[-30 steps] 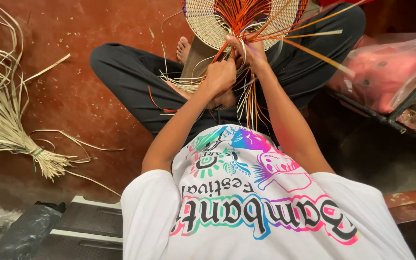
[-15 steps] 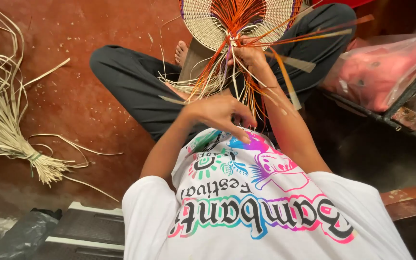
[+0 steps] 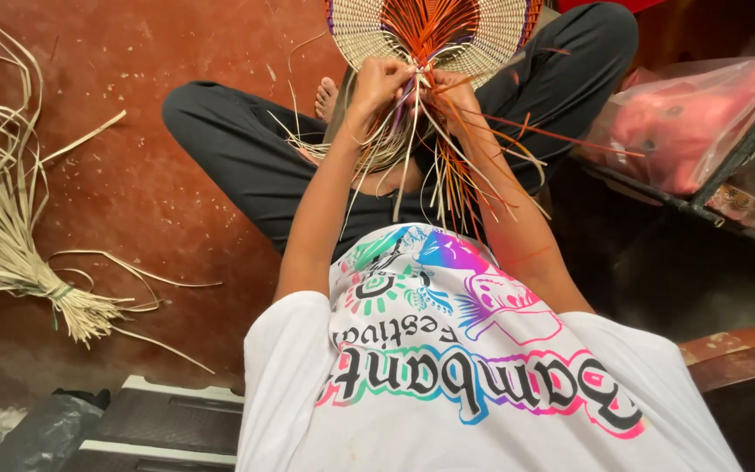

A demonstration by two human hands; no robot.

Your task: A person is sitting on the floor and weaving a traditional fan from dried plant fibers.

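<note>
**Both hands closed on the strand bundle at the lower edge of the woven disc**

Left of scene: tied bundle of pale straw (image 3: 10, 262) lying on the red floor (image 3: 150, 157), well apart from the work.

Centre: person seated cross-legged, dark trousers, white printed shirt. Left hand (image 3: 377, 83) curled shut around a pinch of loose strands (image 3: 412, 166), knuckles up, just below the rim of the woven disc (image 3: 377, 35). Disc lies directly ahead of both grips, away from the body; strands run from the disc's orange centre back toward the person's lap, so the long axis is fore-and-aft, hanging downward past the hands.

Right hand (image 3: 454, 92) touching or just beside the left, fingers folded narrowly on the same bundle; which strand each finger holds, I cannot tell. Both hands about equally near the disc.

Disc: pale tight coiled weave, orange spokes fanning at the middle, purple trim at the edge. Loose ends mixed pale, orange and purple.

Right of scene: pink thing in a clear plastic bag (image 3: 692, 122), near the knee.
</note>
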